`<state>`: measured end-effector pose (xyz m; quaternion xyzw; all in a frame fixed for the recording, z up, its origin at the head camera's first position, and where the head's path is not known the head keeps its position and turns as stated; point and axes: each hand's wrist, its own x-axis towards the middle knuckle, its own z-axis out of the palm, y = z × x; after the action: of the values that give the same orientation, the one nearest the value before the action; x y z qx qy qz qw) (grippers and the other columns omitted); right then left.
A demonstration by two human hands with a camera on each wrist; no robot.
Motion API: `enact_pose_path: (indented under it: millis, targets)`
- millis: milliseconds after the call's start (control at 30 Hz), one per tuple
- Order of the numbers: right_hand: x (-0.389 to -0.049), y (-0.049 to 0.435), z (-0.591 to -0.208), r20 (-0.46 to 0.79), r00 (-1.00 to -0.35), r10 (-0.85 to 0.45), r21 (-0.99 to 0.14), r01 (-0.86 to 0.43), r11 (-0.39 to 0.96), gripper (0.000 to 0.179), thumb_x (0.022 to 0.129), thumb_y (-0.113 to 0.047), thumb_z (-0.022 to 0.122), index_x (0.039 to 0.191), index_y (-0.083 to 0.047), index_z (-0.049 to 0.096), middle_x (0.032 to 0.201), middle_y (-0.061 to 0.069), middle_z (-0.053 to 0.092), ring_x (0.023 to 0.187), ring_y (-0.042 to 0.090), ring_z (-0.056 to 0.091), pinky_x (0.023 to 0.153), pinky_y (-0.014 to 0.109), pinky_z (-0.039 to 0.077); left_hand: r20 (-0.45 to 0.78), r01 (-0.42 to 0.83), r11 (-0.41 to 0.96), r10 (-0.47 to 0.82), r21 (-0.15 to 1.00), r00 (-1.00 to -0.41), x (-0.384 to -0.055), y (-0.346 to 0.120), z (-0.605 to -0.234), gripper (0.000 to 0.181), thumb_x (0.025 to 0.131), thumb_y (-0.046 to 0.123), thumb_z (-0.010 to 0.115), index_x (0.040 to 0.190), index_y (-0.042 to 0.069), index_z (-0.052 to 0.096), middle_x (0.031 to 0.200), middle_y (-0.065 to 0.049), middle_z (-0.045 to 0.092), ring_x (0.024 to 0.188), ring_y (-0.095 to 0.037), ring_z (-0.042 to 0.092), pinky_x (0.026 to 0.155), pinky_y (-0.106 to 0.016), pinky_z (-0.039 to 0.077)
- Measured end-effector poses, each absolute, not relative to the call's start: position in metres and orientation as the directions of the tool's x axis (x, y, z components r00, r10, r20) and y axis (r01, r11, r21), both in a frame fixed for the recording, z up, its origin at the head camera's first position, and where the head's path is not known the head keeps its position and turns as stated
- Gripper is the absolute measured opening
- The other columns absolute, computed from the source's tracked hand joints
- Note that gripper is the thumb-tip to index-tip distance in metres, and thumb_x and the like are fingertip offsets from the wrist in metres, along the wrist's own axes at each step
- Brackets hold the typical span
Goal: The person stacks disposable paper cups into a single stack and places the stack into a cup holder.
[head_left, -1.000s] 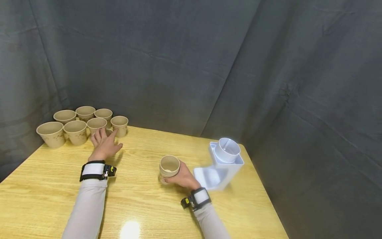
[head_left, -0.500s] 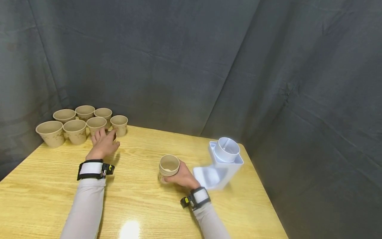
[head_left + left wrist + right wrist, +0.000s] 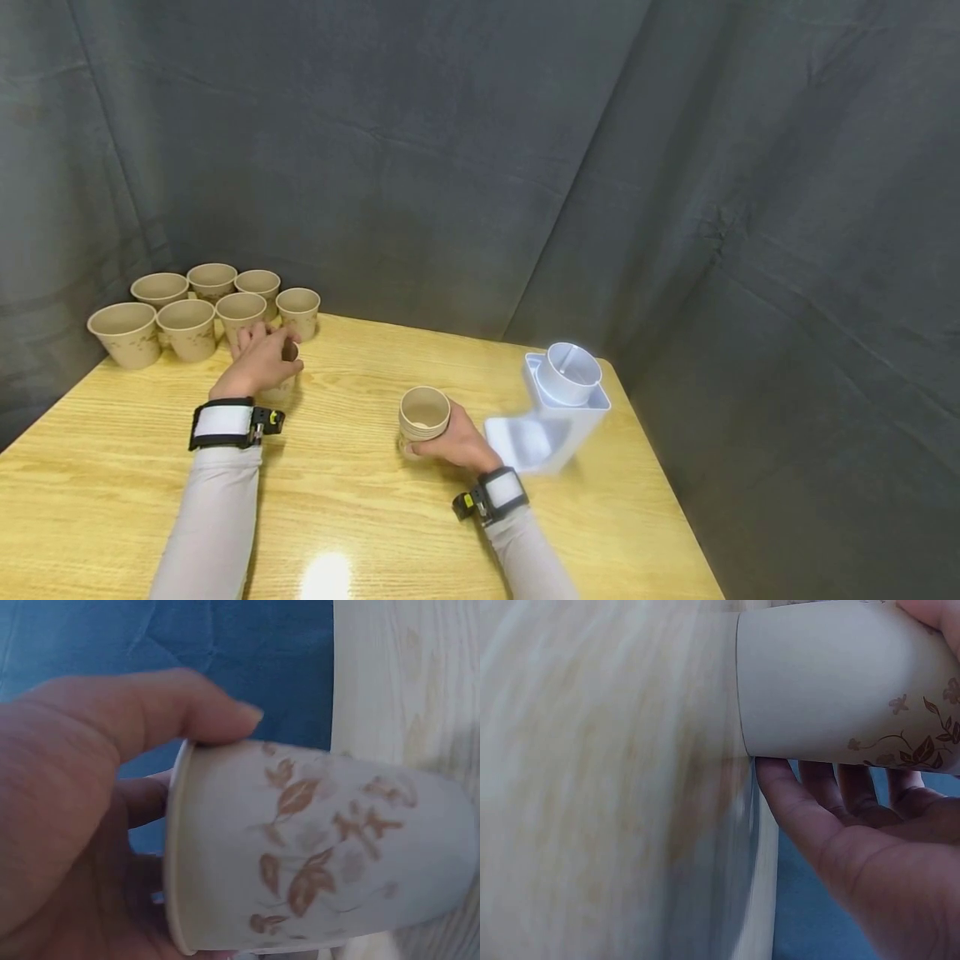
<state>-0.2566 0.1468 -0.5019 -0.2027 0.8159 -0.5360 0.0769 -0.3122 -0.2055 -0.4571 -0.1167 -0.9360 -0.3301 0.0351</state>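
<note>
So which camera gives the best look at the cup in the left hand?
The left wrist view: the cup in the left hand fills much of it, rim and leaf print showing. The head view shows that cup small and largely covered by the hand; the right wrist view doesn't show it.

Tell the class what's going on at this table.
A person's left hand grips one leaf-patterned cup near its rim, close to seven more cups grouped at the table's far left. The right hand holds a small nested stack nearer the middle. To its right stands a white holder.
</note>
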Motion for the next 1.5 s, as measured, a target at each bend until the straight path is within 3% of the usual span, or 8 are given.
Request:
enact_pose_path:
  millis: [67, 167, 267, 367, 967, 1200, 1400, 1500]
  targets:
    - [-0.262, 0.148, -0.511, 0.092, -0.909, -0.406, -0.905, -0.246, 0.346, 0.079, 0.068, 0.002, 0.088, 0.139, -0.008, 0.055, 0.126, 0.01, 0.066, 0.116, 0.026, 0.063, 0.104, 0.039, 0.048, 0.121, 0.256, 0.757, 0.231, 0.601, -0.965, -0.312, -0.206, -0.454, 0.04, 0.091, 0.016, 0.067, 0.121, -0.006, 0.052, 0.116, -0.031, 0.049, 0.114, -0.051, 0.037, 0.094, -0.066, 0.03]
    - [-0.264, 0.149, -0.515, 0.09, -0.911, -0.403, -0.904, -0.244, 0.35, 0.08, 0.068, -0.002, 0.09, 0.139, -0.012, 0.056, 0.126, 0.006, 0.066, 0.115, 0.02, 0.063, 0.103, 0.036, 0.048, 0.07, 0.274, 0.745, 0.293, 0.608, -0.954, -0.309, -0.206, -0.449, 0.038, 0.093, 0.019, 0.067, 0.117, -0.008, 0.053, 0.105, -0.025, 0.061, 0.1, -0.041, 0.055, 0.083, -0.053, 0.046]
    - [-0.264, 0.15, -0.517, 0.088, -0.908, -0.409, -0.906, -0.243, 0.346, 0.079, 0.068, -0.005, 0.091, 0.139, -0.015, 0.056, 0.126, 0.004, 0.066, 0.116, 0.019, 0.063, 0.104, 0.036, 0.048, 0.016, 0.271, 0.729, 0.336, 0.628, -0.942, -0.306, -0.205, -0.441, 0.038, 0.095, 0.022, 0.066, 0.112, -0.009, 0.053, 0.104, -0.025, 0.063, 0.092, -0.034, 0.062, 0.077, -0.046, 0.052]
    - [-0.265, 0.151, -0.518, 0.091, -0.904, -0.417, -0.908, -0.247, 0.338, 0.079, 0.068, -0.007, 0.091, 0.138, -0.015, 0.056, 0.126, 0.005, 0.066, 0.117, 0.022, 0.062, 0.104, 0.037, 0.048, 0.007, 0.275, 0.724, 0.349, 0.633, -0.937, -0.302, -0.201, -0.433, 0.041, 0.096, 0.025, 0.064, 0.114, -0.011, 0.054, 0.107, -0.027, 0.064, 0.095, -0.035, 0.063, 0.08, -0.048, 0.054]
    - [-0.265, 0.15, -0.518, 0.086, -0.911, -0.403, -0.903, -0.243, 0.356, 0.08, 0.068, -0.004, 0.091, 0.139, -0.015, 0.056, 0.126, 0.003, 0.066, 0.115, 0.016, 0.062, 0.104, 0.036, 0.048, 0.203, 0.397, 0.699, 0.347, 0.595, -0.916, -0.278, -0.171, -0.392, 0.042, 0.097, 0.028, 0.066, 0.122, -0.005, 0.056, 0.122, -0.028, 0.062, 0.112, -0.045, 0.059, 0.094, -0.06, 0.046]
    - [-0.258, 0.147, -0.505, 0.081, -0.91, -0.406, -0.908, -0.235, 0.347, 0.078, 0.068, 0.001, 0.088, 0.138, -0.009, 0.056, 0.125, 0.007, 0.066, 0.112, 0.016, 0.062, 0.103, 0.036, 0.049, 0.283, 0.449, 0.661, 0.348, 0.601, -0.893, -0.272, -0.155, -0.383, 0.039, 0.097, 0.026, 0.065, 0.122, -0.002, 0.059, 0.118, -0.021, 0.065, 0.111, -0.038, 0.061, 0.095, -0.056, 0.048]
    - [-0.245, 0.144, -0.484, 0.095, -0.904, -0.416, -0.907, -0.251, 0.338, 0.074, 0.069, 0.0, 0.088, 0.136, -0.006, 0.057, 0.123, 0.009, 0.067, 0.114, 0.024, 0.064, 0.101, 0.033, 0.049, 0.325, 0.511, 0.611, 0.397, 0.605, -0.859, -0.272, -0.137, -0.384, 0.036, 0.097, 0.025, 0.066, 0.122, 0.0, 0.06, 0.117, -0.018, 0.066, 0.11, -0.034, 0.062, 0.095, -0.053, 0.048]
    - [-0.245, 0.145, -0.483, 0.097, -0.905, -0.415, -0.909, -0.251, 0.334, 0.074, 0.069, 0.0, 0.088, 0.135, -0.007, 0.058, 0.122, 0.008, 0.067, 0.111, 0.019, 0.064, 0.101, 0.033, 0.049, 0.345, 0.542, 0.587, 0.42, 0.602, -0.839, -0.272, -0.127, -0.384, 0.035, 0.097, 0.025, 0.066, 0.122, 0.002, 0.06, 0.118, -0.017, 0.066, 0.11, -0.032, 0.062, 0.095, -0.052, 0.048]
